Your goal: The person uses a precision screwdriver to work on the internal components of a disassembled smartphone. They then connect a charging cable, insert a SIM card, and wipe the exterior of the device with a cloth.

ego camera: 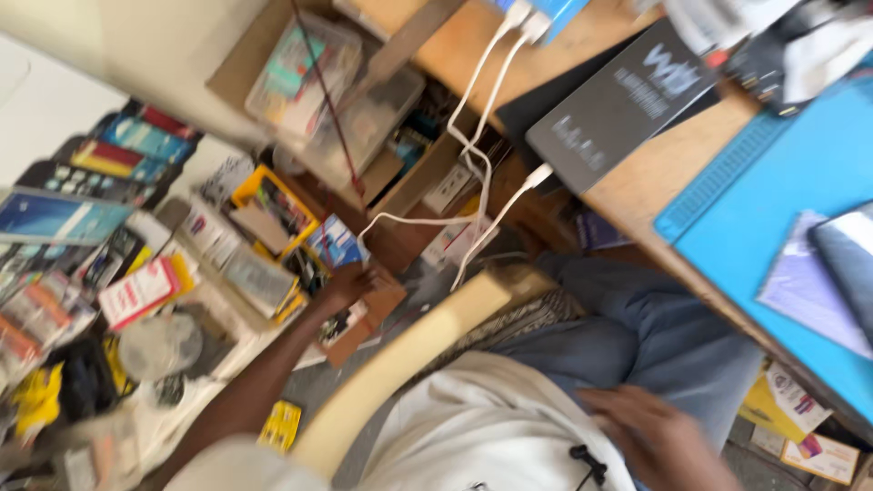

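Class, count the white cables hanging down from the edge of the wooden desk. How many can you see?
2. Both white cables drop from the blue-and-white box at the desk edge, running side by side; one ends in a plug near the dark box. Blur may hide others.

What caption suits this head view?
Seated by a wooden desk, left hand reaches into a cardboard box of small packages; right hand rests in the lap.

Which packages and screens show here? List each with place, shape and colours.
Dark grey flat box: on the wooden desk, rectangular, pale print.
Red and white packet: on the floor at left, flat.
Yellow tray: on the floor, packets inside.
Brown cardboard box: under the left hand.
Dark screen: on the blue mat.
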